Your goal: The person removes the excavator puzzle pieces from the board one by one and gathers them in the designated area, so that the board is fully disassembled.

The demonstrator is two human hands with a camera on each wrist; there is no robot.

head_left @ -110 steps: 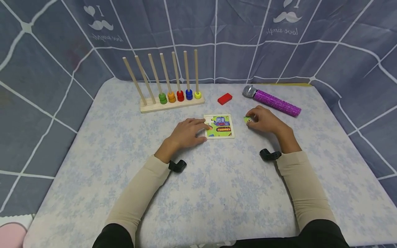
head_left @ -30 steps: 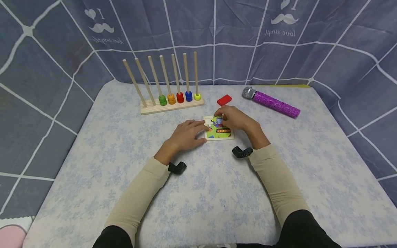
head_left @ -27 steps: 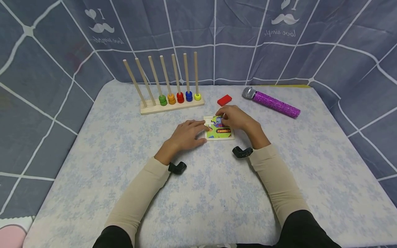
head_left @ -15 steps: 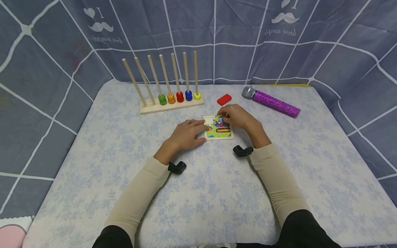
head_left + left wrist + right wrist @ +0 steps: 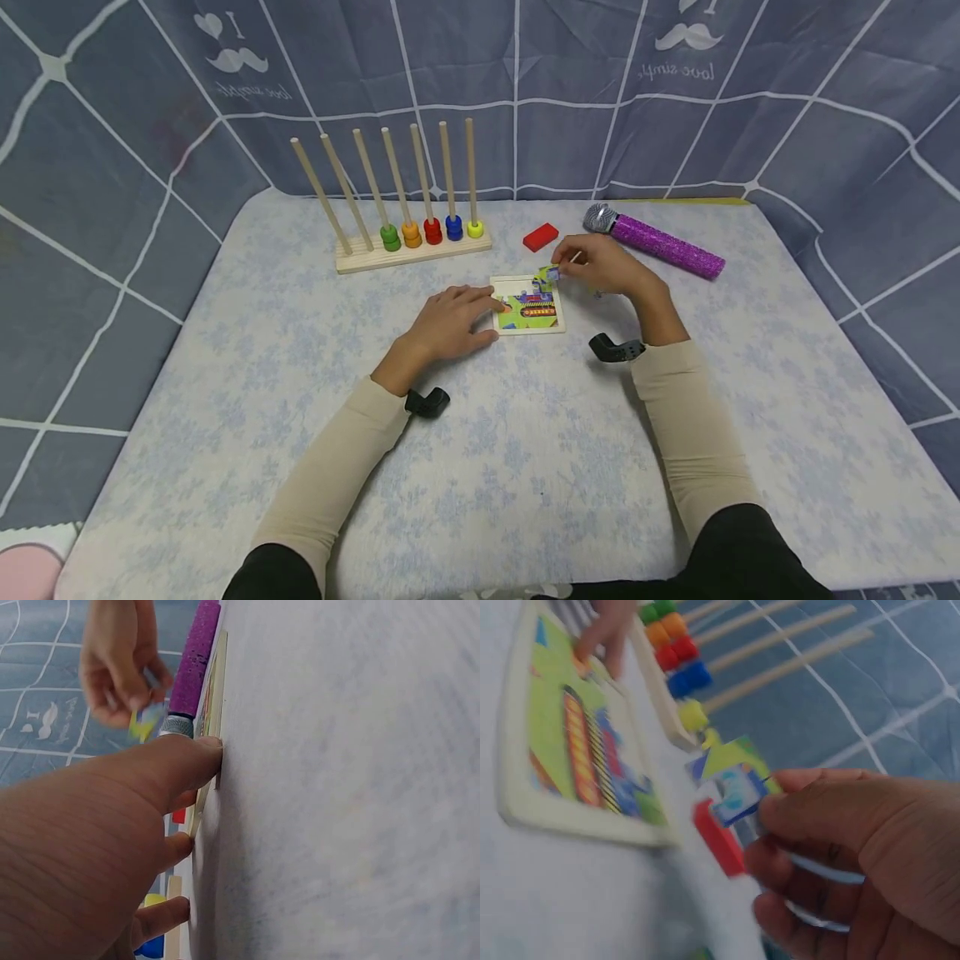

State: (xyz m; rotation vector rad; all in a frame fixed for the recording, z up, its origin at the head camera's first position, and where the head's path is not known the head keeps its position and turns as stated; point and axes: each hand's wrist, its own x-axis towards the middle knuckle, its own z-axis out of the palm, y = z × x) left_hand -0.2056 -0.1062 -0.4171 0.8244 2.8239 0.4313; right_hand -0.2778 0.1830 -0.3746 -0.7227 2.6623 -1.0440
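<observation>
A small wooden jigsaw puzzle in a pale frame shows a tracked digger on green; bare wood shows along its upper part. Across its left side, my left hand rests with fingers extended, thumb at the near left corner. My right hand pinches a green and blue puzzle piece between thumb and index finger, above the frame's upper right corner. In the right wrist view, that puzzle piece is tilted and raised off the board. Another green piece lies on the table below this hand, mostly out of view.
Behind the puzzle lies a red block. A purple glittery microphone is at the back right. A wooden peg rack with coloured beads stands at the back left. A patterned blue-grey cloth hangs behind the table.
My right hand moved from the table right of the puzzle onto its upper area, then lifted away up and right with a piece, baring wood there. The left hand stayed.
</observation>
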